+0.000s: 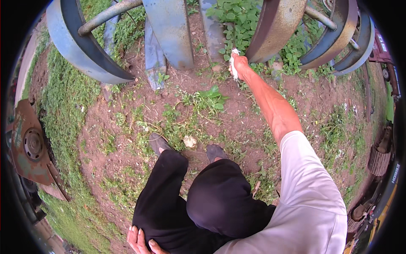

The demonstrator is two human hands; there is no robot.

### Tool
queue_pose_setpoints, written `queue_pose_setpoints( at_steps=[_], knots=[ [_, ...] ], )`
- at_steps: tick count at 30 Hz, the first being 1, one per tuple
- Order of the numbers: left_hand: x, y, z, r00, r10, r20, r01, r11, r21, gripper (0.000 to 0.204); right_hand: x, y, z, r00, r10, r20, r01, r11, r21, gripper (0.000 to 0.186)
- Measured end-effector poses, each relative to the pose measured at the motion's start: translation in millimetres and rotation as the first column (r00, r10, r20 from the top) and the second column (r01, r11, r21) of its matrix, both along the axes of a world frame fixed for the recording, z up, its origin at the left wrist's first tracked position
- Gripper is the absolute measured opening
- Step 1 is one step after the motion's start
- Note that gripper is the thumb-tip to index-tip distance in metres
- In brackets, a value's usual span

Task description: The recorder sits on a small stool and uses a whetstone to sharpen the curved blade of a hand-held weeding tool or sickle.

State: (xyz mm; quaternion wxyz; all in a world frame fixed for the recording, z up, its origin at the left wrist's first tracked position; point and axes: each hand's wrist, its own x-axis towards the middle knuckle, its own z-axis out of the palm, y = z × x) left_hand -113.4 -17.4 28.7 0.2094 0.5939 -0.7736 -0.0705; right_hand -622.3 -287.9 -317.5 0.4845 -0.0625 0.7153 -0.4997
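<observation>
My right arm reaches far forward, and my right hand (240,67) is closed around something white (233,71) whose kind I cannot make out. White shows on both sides of the fist. Just beyond the fist grow leafy green weeds (239,19), between two curved metal pieces. My left hand (141,243) lies on the black trousers over my left thigh, fingers stretched out and holding nothing visible. Pulled-looking green weeds (209,99) lie on the soil between my feet and the metal pieces.
Large curved blue-grey metal pieces (169,34), partly rusty and joined by bars (111,16), stand across the front. A pale lump (190,141) lies between my shoes. A rusty metal part (31,144) stands at the left, and machinery (380,154) lines the right edge.
</observation>
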Motion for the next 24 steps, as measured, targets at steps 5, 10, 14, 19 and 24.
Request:
queue_pose_setpoints(
  at_steps=[5, 10, 14, 19, 24],
  knots=[
    [1.9, 0.0, -3.2, 1.0, -0.018, 0.002, 0.018, 1.0, -0.005, 0.039, 2.8, 33.2, -35.9, 0.954, 0.079, -0.29, -0.006, 0.97, 0.244, 0.055],
    [1.3, 2.5, 0.4, 1.0, 0.006, 0.001, -0.006, 1.0, -0.015, 0.039, 55.0, 90.9, -44.3, 0.903, 0.227, -0.364, -0.083, 0.925, 0.371, 0.062],
    [-6.5, 0.5, 0.7, 1.0, 0.006, -0.021, -0.006, 1.0, 0.007, 0.039, 57.2, 146.2, -112.0, 0.782, 0.222, -0.583, -0.028, 0.946, 0.323, 0.062],
    [10.6, 18.8, -7.1, 0.998, 0.054, 0.037, -0.057, 0.996, 0.069, 0.04, 79.0, 177.0, -96.3, 0.855, 0.214, -0.473, -0.085, 0.956, 0.28, 0.057],
    [7.7, 18.8, -6.2, 0.998, 0.042, 0.046, -0.046, 0.995, 0.088, 0.041, 98.7, 177.8, -64.5, 0.968, 0.038, -0.247, 0.004, 0.986, 0.168, 0.053]
  ],
)
